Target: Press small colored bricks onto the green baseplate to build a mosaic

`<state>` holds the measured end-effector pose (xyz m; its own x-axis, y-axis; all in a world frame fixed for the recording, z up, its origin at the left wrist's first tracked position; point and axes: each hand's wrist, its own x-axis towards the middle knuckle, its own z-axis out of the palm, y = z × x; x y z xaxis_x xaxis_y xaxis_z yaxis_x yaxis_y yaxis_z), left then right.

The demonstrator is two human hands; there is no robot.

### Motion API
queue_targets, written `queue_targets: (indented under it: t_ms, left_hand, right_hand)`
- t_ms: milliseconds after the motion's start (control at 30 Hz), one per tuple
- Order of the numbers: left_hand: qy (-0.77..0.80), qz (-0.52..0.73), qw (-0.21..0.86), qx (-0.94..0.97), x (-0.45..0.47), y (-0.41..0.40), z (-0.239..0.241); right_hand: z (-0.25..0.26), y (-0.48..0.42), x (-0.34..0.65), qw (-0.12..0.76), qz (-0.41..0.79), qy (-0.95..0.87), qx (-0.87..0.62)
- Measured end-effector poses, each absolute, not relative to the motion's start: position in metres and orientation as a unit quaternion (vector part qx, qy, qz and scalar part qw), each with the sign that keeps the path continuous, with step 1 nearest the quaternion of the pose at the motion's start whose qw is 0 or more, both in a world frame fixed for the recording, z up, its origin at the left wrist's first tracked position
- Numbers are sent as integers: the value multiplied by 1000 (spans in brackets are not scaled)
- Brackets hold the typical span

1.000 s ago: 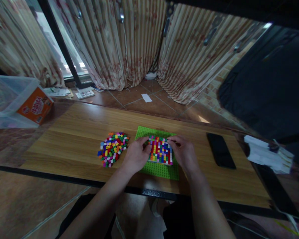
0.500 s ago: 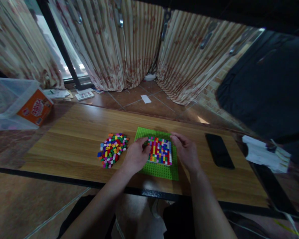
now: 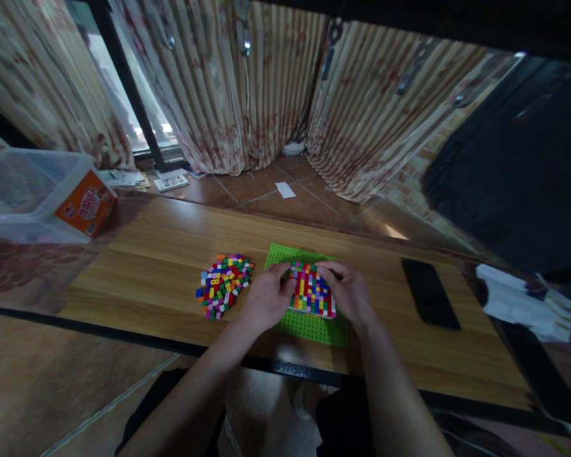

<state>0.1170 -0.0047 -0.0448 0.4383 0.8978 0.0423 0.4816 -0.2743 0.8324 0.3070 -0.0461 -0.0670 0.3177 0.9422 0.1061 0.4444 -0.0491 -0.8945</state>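
A green studded baseplate (image 3: 309,327) lies on the wooden table (image 3: 147,266) in front of me. A block of small multicoloured bricks (image 3: 311,293) is stuck on it. My left hand (image 3: 265,299) rests at the block's left edge, fingers curled against it. At the block's upper right edge my right hand (image 3: 347,292) has its fingertips pinched on the bricks. A loose pile of small coloured bricks (image 3: 224,284) lies on the table just left of the baseplate.
A black phone (image 3: 429,293) lies flat at the right. White folded paper or cloth (image 3: 528,301) sits at the table's far right edge. A clear plastic bin with an orange label (image 3: 42,203) stands at the far left. Curtains hang behind the table.
My right hand drew back to the block's right side, then returned to its top right edge. The left hand stays at the left edge. The view shifted slightly.
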Motion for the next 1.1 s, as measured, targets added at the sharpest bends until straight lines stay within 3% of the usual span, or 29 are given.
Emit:
queue_targets:
  t_ms: [200,267,400,633,1100]
  left_hand:
    - [474,338,402,706,80,29,-47]
    - [537,354,342,685,60,44,-45]
    - [602,276,253,705,28,56,-38]
    - [493,180,177,833,30,46,-42]
    - [500,168,104,843,57,41,-51]
  right_hand:
    - [-67,-50,307,444,248,-532,-677]
    - [-66,-51,308,448,232,-533,-679]
    - [-64,-51,308,481,195,-513,-684]
    - [-60,-52,306,496,160,-503,-690]
    - [-58,-53,304,490,168,-496,-697]
